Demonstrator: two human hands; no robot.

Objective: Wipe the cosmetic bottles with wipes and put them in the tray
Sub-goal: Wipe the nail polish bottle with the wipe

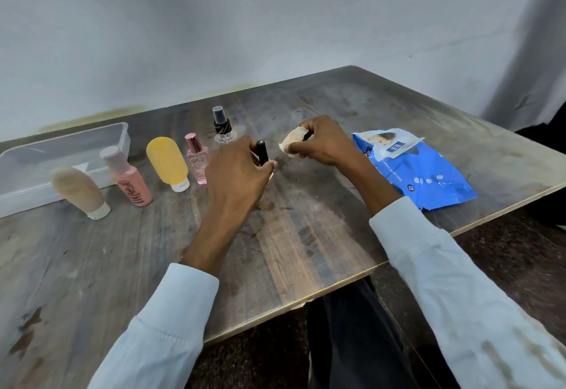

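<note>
My left hand (237,172) grips a small bottle with a black cap (262,152), held upright just above the table. To its right, my right hand (321,142) pinches a crumpled white wipe (292,141); the two hands are apart. A row of cosmetic bottles stands on the table to the left: a beige tube (80,191), a pink bottle (130,181), a yellow tube (167,163), a small pink perfume bottle (196,162) and a clear spray bottle with a black top (223,126). The clear plastic tray (66,140) lies behind them at far left, and I see nothing in it.
A blue pack of wipes (419,171) with its flap open lies at the right, near the table's (291,235) front-right edge. A grey wall runs close behind the table. My legs show below the near edge.
</note>
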